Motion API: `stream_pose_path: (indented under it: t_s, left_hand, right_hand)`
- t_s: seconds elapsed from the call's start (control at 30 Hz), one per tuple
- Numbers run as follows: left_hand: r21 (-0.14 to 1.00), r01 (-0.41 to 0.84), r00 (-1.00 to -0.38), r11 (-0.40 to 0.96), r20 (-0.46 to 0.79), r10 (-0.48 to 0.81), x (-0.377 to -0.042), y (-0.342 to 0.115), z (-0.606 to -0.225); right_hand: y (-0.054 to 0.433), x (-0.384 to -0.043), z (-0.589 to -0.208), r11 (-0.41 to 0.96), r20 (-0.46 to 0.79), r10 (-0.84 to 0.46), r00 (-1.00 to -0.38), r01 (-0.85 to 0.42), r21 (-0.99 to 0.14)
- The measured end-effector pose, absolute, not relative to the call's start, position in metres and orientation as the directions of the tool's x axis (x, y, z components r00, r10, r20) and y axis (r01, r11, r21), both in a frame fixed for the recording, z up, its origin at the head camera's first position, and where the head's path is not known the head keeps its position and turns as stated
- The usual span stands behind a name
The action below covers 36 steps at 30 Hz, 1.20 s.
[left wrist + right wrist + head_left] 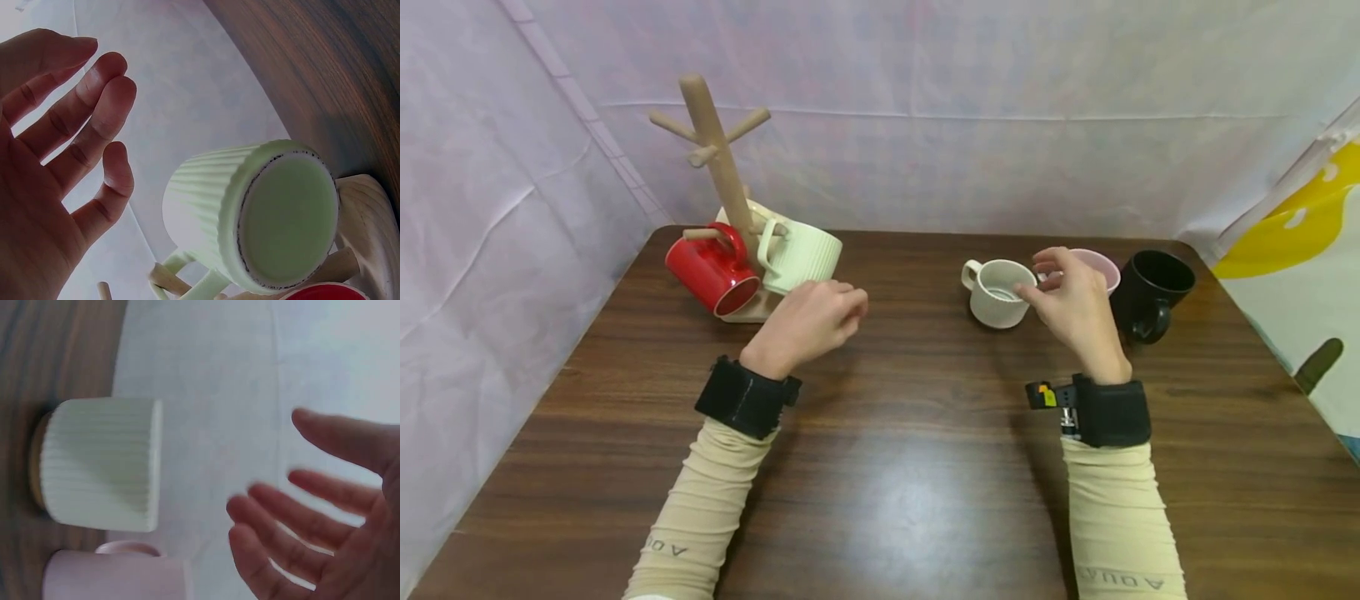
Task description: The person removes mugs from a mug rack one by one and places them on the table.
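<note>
My left hand [812, 325] hovers just in front of the wooden mug tree [722, 167], fingers loosely bent and holding nothing. Nearest to it is a pale green ribbed mug [808, 257], hanging tilted by its handle on a lower peg; the left wrist view shows its base [287, 219]. A red mug [707, 271] hangs on the peg to the left, and a cream mug [763, 215] is partly hidden behind the post. On the right, my empty right hand [1078, 308] is over the table beside a white ribbed cup [997, 310], fingers spread and slightly bent, partly covering a pink mug [1101, 262].
A black mug [1150, 296] stands at the far right, its handle toward me. The mug tree's upper pegs [748, 125] carry no mugs. Behind the dark wooden table [895, 400] hangs a pale curtain [925, 167]; a yellow-patterned cloth [1292, 225] is at the right.
</note>
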<state>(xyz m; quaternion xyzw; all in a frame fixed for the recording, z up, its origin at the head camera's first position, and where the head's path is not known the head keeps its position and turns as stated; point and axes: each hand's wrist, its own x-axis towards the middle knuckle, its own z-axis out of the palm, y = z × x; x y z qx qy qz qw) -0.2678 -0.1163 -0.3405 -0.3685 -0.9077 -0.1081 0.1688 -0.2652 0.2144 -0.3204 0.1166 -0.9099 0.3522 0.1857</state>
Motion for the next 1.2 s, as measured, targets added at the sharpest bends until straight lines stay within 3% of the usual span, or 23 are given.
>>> stream_pose_path:
  t_s: [0.27, 0.43, 0.97, 1.07, 1.2]
  left_hand:
    - [0.092, 0.694, -0.686, 0.714, 0.382, 0.619, -0.266, -0.120, -0.339]
    - [0.106, 0.679, -0.704, 0.726, 0.373, 0.604, -0.266, -0.122, -0.338]
    - [0.153, 0.662, -0.724, 0.734, 0.385, 0.572, -0.265, -0.129, -0.331]
    - [0.187, 0.637, -0.759, 0.748, 0.320, 0.567, -0.264, -0.131, -0.328]
    - [0.254, 0.578, -0.816, 0.776, 0.143, 0.561, -0.262, -0.136, -0.325]
  right_hand:
    - [0.206, -0.254, -0.304, 0.726, 0.382, -0.353, -0.854, -0.507, -0.464]
    - [0.205, -0.250, -0.301, 0.717, 0.353, -0.449, -0.821, -0.567, -0.405]
    - [0.207, -0.248, -0.301, 0.723, 0.325, -0.467, -0.822, -0.567, -0.395]
    - [0.208, -0.248, -0.301, 0.725, 0.318, -0.466, -0.826, -0.562, -0.398]
    - [0.207, -0.247, -0.299, 0.726, 0.309, -0.464, -0.830, -0.557, -0.403]
